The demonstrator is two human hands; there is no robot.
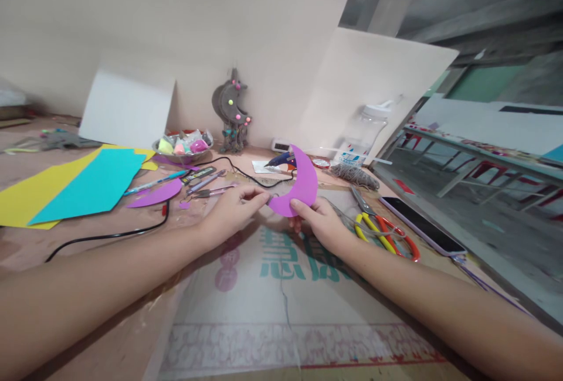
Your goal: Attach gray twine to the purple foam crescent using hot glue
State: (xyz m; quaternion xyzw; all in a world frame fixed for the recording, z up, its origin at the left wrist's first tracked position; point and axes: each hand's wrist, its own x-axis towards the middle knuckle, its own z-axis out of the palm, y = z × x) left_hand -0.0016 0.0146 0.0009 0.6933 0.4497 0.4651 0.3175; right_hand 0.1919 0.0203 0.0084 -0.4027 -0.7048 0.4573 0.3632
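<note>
A purple paper crescent [307, 184] is held up over the middle of the work surface, its curve bulging to the right. My right hand [323, 223] grips its lower edge, the thumb pressed on the face and other fingers behind. At the crescent's lower left tip, my left hand [241, 208] is closed in a pinch; a small greyish bit shows by its fingertips, too small to name. Grey yarn [354, 177] lies in a bundle beyond my right hand, with strands near the orange and yellow-handled scissors [387, 231]. Behind the crescent rests a dark blue glue gun [281, 159].
Yellow sheets [21, 199] and a blue sheet [94, 187] lie left, near pens [206, 182] and a black cord [109, 233]. A bowl [182, 148] holds colourful lumps. A grey moon ornament [231, 105] stands against the wall. A phone [422, 225] and clear bottle [363, 135] are right.
</note>
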